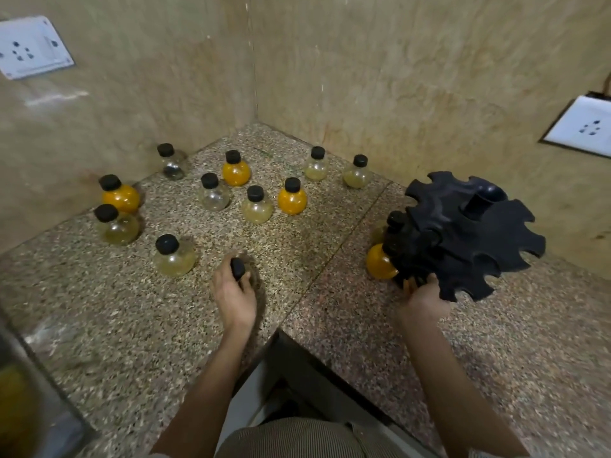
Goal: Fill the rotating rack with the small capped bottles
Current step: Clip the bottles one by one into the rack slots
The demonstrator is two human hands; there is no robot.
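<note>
The black two-tier rotating rack (463, 236) leans tilted on the right of the counter, with my right hand (421, 294) gripping its lower front rim. An orange-filled bottle (380, 266) hangs in a slot on the rack's left side, and another black cap (395, 219) shows above it. My left hand (233, 292) is closed around a clear round bottle with a black cap (238, 268), just above or on the counter. Several more capped bottles stand loose on the counter, some orange (235, 172), some pale yellow (174, 257), some clear (214, 195).
The speckled stone counter (297, 246) sits in a wall corner. One white socket plate (31, 47) is on the left wall and another socket plate (585, 128) on the right. The counter's front edge has a notch where my body stands.
</note>
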